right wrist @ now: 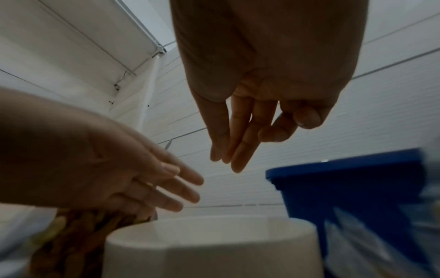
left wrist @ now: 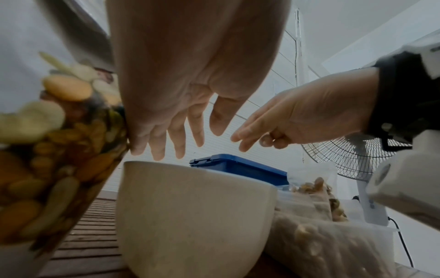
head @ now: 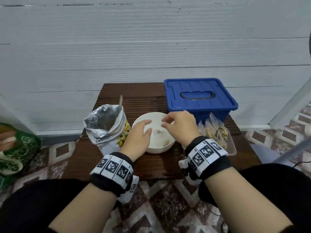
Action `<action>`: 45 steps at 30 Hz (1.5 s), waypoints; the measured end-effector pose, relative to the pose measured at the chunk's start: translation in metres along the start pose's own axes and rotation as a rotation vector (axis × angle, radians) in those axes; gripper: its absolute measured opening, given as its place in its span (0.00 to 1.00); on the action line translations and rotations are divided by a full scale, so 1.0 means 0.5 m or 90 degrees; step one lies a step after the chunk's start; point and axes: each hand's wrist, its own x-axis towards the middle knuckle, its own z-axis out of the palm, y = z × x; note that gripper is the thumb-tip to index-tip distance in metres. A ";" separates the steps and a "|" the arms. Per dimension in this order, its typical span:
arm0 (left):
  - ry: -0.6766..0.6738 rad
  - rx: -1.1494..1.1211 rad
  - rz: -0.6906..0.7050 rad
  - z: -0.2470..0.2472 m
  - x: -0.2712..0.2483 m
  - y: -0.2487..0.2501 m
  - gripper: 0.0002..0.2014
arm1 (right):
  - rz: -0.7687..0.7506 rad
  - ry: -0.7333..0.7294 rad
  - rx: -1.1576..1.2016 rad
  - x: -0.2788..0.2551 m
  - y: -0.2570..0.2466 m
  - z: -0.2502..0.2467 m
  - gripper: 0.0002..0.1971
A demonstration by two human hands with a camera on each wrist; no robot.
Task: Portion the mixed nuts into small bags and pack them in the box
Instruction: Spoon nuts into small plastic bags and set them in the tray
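While both of your hands hover over the white bowl, neither one is actually holding anything. Your left hand is flat with the fingers straight and a bit spread, sitting above the near-left part of the bowl. Your right hand hangs over the right rim with the fingers loosely bent and the thumb tucked toward them, nothing pinched as far as the wrist views show. The two hands are close but apart, with a gap over the middle of the bowl.

That bowl looks almost empty from the head view, just a few brownish bits at the bottom. The big foil bag of mixed nuts stands open just left of it, touching or nearly touching your left hand's outer edge in the left wrist view, and a spoon handle sticks up out of the top. The small filled bags are piled just right of the bowl, leaning in front of the blue box, which sits at the back right of the dark slatted table with its lid on.

Off to the right a white standing fan shows up in the left wrist view, and something green and patterned lies on the floor to your left.
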 end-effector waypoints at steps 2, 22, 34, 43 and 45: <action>0.004 -0.005 -0.004 -0.001 0.000 -0.006 0.19 | -0.012 -0.092 -0.086 0.013 -0.007 0.016 0.12; 0.010 -0.073 -0.030 -0.012 -0.010 -0.016 0.19 | -0.119 -0.258 -0.406 0.052 -0.005 0.058 0.09; 0.000 0.004 0.079 -0.002 -0.006 -0.024 0.23 | -0.040 -0.158 0.029 0.027 0.015 -0.023 0.04; 0.066 -0.170 0.042 0.001 -0.006 -0.006 0.10 | 0.147 -0.073 0.440 -0.017 0.046 -0.013 0.09; 0.074 -0.189 0.033 0.000 -0.007 -0.002 0.12 | 0.154 -0.078 0.463 -0.020 0.044 -0.008 0.16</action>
